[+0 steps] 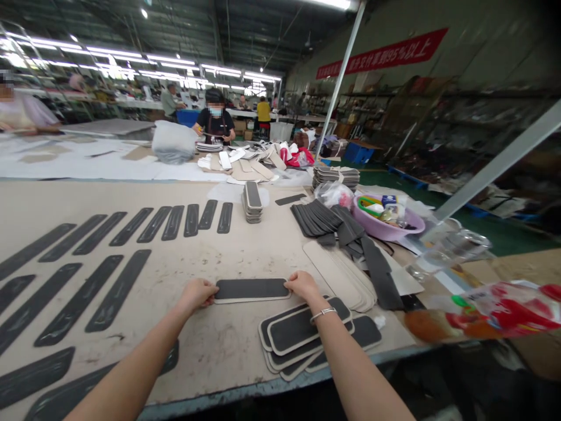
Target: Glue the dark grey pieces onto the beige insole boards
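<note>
Between my two hands, a dark grey padded strip with a beige border lies level just at or above the tabletop. My left hand pinches its left end, and my right hand pinches its right end. A heap of similar bordered panels lies overlapping under my right wrist. Left of my hands, rows of glossy dark grey strips are spread over the table. Farther back stands a small neat stack of bordered panels.
Beige blank pieces and dark fabric strips lie to the right, near a purple basin of odds and ends. A clear plastic bottle and a red-and-white package are at the right edge. A co-worker is across the table.
</note>
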Available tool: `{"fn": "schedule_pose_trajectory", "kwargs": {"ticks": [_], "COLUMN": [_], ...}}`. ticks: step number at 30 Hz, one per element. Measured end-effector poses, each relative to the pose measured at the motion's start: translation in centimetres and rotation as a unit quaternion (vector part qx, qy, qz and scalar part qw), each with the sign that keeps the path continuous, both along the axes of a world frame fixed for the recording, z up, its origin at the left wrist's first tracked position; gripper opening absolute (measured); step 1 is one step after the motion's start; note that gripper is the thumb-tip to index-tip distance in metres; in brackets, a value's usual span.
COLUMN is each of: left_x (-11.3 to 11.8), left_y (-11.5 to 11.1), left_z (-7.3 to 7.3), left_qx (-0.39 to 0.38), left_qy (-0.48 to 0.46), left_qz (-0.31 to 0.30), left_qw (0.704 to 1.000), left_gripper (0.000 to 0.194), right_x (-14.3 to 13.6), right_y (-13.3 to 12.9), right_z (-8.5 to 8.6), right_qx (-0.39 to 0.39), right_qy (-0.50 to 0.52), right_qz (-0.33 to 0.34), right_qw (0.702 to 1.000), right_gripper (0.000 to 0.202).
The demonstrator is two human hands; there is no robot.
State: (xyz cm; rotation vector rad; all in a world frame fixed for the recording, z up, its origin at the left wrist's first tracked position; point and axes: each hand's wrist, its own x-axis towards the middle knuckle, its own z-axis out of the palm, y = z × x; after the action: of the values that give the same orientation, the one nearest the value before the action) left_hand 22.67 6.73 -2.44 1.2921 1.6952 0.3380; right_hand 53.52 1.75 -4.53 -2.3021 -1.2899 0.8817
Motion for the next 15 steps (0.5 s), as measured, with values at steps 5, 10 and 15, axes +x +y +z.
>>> {"fn": "schedule_pose_trajectory", "kwargs": {"ticks": [5,10,15], "left_x": [0.0,-0.1,0.0], "left_y": [-0.1,-0.1,-0.1], "left_z": [-0.1,0.1,0.4], "left_qx": [-0.018,-0.029,-0.04], "left_qy": [0.002,-0.008,-0.008], "left_qz": [0.004,-0.001,-0.011], "left_qw": [1.0,1.0,0.999], "left_gripper": [0.021,0.022,0.023], "right_x": [0.1,0.3,0.4], "right_y": [0.1,0.4,0.5], "right_z": [-0.2,-0.8,-1.1], "right_qx": [-0.01,-0.018,-0.019], "right_qy": [0.003,0.009,0.011], "right_qz": [0.01,0.009,0.008], "right_qw": [1.0,1.0,1.0], "right_gripper": [0.006,0.008,0.009]}}
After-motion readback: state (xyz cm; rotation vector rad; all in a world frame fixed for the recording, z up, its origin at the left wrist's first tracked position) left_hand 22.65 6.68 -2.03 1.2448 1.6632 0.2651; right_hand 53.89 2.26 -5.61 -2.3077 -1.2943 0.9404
